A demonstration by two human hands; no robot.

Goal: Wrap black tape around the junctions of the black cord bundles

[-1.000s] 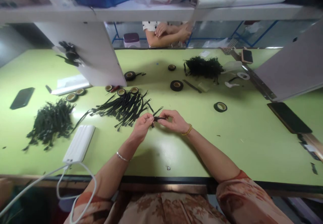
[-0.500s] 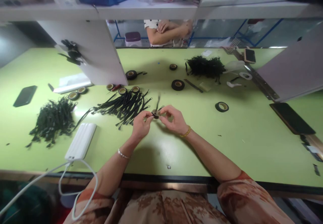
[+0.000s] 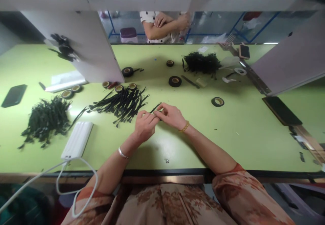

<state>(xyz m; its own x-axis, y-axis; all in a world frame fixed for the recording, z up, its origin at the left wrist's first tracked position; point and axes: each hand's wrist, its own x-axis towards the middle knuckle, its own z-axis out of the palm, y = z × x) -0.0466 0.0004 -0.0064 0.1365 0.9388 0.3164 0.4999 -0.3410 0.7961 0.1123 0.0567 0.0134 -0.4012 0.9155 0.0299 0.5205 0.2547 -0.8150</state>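
My left hand (image 3: 146, 126) and my right hand (image 3: 170, 115) meet over the middle of the green table, fingertips touching. A thin black cable (image 3: 155, 107) sticks up from between them, pinched by my right thumb and index finger. The fingers of my left hand are curled closed; what they hold is hidden. Left of my hands lies a loose bundle of black cables (image 3: 124, 102), with small tape rolls (image 3: 119, 88) at its top edge.
Another cable pile (image 3: 47, 120) and a white power bank (image 3: 77, 139) with a white cord are at left. Farther back are tape rolls (image 3: 175, 81) and a black pile (image 3: 201, 62). A phone (image 3: 281, 111) lies right. Across the table, a person stands with folded arms (image 3: 162, 28).
My left hand has turned and closed over the small tape roll, which no longer shows. My fingertips have come together. The whole view has shifted slightly.
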